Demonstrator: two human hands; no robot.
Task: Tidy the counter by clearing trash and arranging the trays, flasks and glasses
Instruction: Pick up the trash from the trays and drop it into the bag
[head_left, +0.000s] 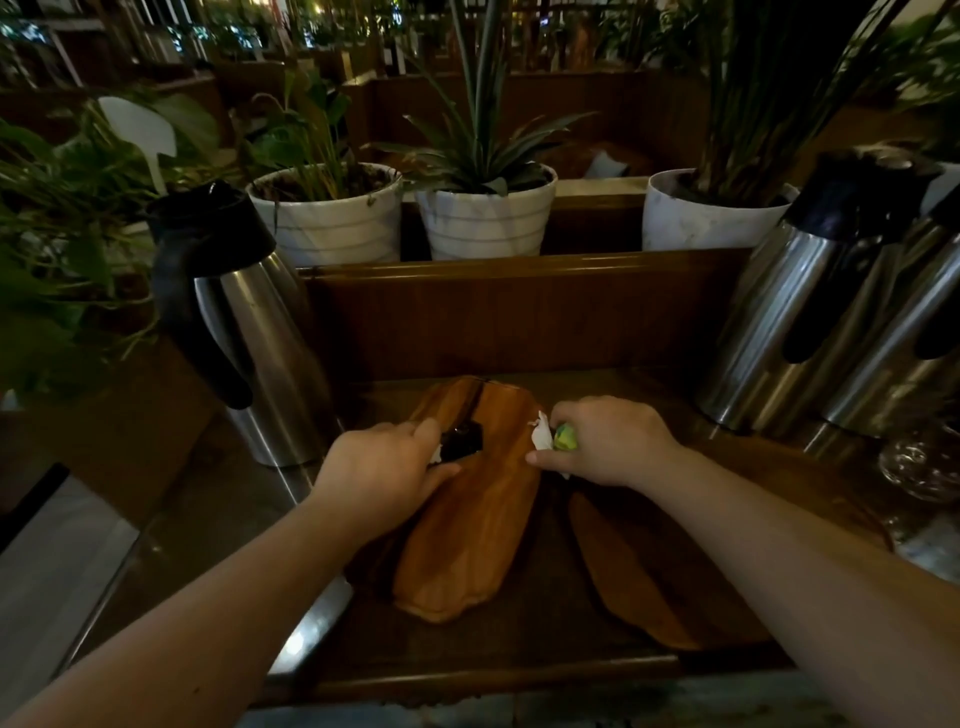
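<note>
Writing is nowhere legible. At centre frame our left hand (382, 470) closes its fingers (441, 474) on a dark wrapper (462, 441) with a white scrap, over the light wooden tray (467, 540). Our right hand (608, 441) grips crumpled white paper (542, 436) and something yellow-green (566, 437) at the tray's right edge. A darker tray (649, 577) lies lower right on the tabletop (218, 514). Steel flasks stand at left (249, 332) and right (810, 312); glasses (919, 467) are blurred at the right edge. White pots (332, 218) behind hold plants.
</note>
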